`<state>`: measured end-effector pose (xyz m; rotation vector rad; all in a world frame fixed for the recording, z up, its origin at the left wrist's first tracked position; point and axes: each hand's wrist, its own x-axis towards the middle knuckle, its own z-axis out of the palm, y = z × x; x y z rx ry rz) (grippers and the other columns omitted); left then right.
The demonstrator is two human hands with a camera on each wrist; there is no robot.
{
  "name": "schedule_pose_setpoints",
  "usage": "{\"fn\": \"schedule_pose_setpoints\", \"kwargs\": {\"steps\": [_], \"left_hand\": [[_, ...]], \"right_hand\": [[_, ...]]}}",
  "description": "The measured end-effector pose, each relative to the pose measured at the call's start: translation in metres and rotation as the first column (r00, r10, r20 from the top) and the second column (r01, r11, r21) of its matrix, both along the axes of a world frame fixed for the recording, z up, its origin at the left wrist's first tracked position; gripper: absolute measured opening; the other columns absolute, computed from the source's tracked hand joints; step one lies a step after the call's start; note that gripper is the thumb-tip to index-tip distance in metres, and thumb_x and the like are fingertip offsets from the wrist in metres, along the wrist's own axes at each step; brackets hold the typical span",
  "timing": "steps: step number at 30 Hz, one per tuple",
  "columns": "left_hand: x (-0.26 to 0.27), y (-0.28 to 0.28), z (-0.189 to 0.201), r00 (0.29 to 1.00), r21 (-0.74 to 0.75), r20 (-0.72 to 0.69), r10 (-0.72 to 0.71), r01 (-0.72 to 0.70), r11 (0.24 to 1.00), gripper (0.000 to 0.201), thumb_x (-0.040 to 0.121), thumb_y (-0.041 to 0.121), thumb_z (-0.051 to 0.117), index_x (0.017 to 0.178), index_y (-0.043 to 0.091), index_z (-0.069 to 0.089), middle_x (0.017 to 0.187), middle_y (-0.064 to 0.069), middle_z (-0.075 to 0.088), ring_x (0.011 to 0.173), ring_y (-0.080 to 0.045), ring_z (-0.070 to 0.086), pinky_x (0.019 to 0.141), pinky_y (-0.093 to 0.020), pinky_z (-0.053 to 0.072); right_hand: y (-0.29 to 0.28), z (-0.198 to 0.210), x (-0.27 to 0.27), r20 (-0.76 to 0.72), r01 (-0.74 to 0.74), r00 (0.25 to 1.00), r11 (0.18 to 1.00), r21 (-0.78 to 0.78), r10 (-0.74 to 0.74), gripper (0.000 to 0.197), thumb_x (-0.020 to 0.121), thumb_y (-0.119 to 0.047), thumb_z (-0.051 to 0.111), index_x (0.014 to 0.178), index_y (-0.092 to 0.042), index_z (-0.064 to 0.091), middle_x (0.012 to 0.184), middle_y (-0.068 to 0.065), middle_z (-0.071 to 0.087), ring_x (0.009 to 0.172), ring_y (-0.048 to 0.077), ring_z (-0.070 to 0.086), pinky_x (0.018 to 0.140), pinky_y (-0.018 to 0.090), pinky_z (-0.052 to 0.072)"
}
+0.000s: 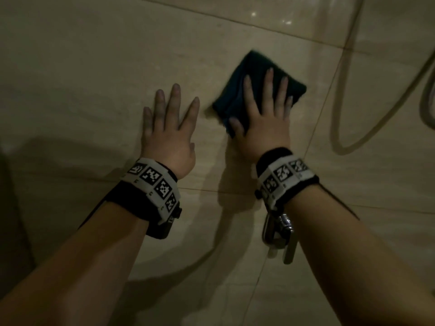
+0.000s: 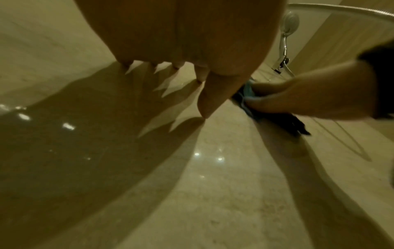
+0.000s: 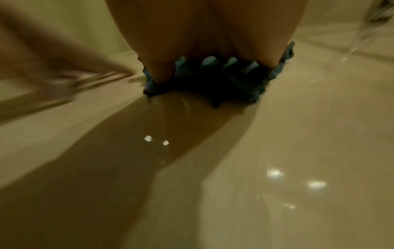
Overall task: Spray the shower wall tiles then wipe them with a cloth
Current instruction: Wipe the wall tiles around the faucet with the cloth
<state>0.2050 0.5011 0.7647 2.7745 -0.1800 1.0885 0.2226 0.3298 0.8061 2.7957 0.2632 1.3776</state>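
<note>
Right grip: the right hand (image 1: 263,123) is lying flat on the cloth (image 1: 254,64). Its fingers (image 1: 268,85) are spread and straight, pressing the cloth and not pinching it.
Cloth: this dark teal folded piece is sitting between the palm and the tiles (image 1: 94,67), a little right of the middle of the scene. Its far corner and its left edge are showing past the fingers.
Cloth shape: it is looking nearly square and is turned so that one corner is pointing far. I cannot tell a clear long axis.
Left grip: the left hand (image 1: 169,135) is resting open on bare tile with its fingers spread. It is just left of the cloth, with a narrow gap and no touching.
Key relation: the cloth is lying directly under the right hand, so I judge this hand is doing the wiping while the left one is only bracing. A stroke to the left would be meeting the left hand soon.
Tiles: they are glossy and beige, reflecting small lights.
Further out: a hose (image 1: 335,118) is hanging in a loop to the right, well apart. A shower head (image 2: 290,21) is showing far off in the left wrist view.
</note>
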Motion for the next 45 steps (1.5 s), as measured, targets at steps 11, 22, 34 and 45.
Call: {"fn": "schedule_pose_setpoints", "kwargs": {"steps": [11, 22, 34, 45], "left_hand": [[-0.005, 0.04, -0.012, 0.996, -0.03, -0.071, 0.051, -0.054, 0.998, 0.09, 0.089, 0.033, 0.051, 0.144, 0.037, -0.02, 0.152, -0.008, -0.033, 0.142, -0.034, -0.024, 0.118, -0.049, -0.006], [-0.005, 0.059, -0.001, 0.994, -0.022, -0.097, 0.056, -0.058, 0.998, 0.091, 0.089, 0.034, 0.051, 0.145, 0.035, -0.021, 0.151, -0.007, -0.036, 0.142, -0.033, -0.026, 0.118, -0.05, -0.007], [-0.011, 0.089, -0.008, 0.99, -0.051, -0.127, 0.06, -0.067, 0.996, 0.091, 0.09, 0.027, 0.052, 0.147, 0.025, -0.019, 0.152, -0.005, -0.033, 0.143, -0.027, -0.024, 0.119, -0.042, -0.007], [-0.016, 0.125, -0.033, 0.981, -0.11, -0.183, 0.07, -0.091, 0.99, 0.088, 0.09, 0.024, 0.051, 0.148, 0.024, -0.016, 0.154, -0.006, -0.03, 0.144, -0.029, -0.02, 0.12, -0.045, 0.003]], "right_hand": [[0.024, -0.12, 0.002, -0.144, -0.043, 0.99, 0.978, -0.204, 0.013, 0.068, 0.084, -0.052, 0.029, 0.145, -0.031, 0.008, 0.151, 0.003, 0.015, 0.138, 0.031, 0.013, 0.112, 0.047, -0.004], [0.062, 0.049, 0.004, 0.029, -0.022, 0.999, 1.0, -0.021, 0.022, 0.073, 0.093, -0.051, 0.037, 0.149, -0.031, -0.004, 0.158, 0.008, -0.014, 0.144, 0.035, -0.014, 0.116, 0.048, -0.009], [0.082, -0.077, 0.004, -0.081, -0.116, 0.992, 0.969, -0.219, 0.101, 0.068, 0.09, -0.049, 0.033, 0.148, -0.029, 0.005, 0.153, 0.004, -0.001, 0.143, 0.029, -0.003, 0.113, 0.046, -0.013], [0.099, -0.078, 0.001, -0.245, -0.147, 0.967, 0.94, -0.309, 0.071, 0.076, 0.095, -0.051, 0.035, 0.14, -0.037, -0.024, 0.143, -0.006, -0.038, 0.138, 0.024, -0.031, 0.104, 0.04, -0.032]]}}
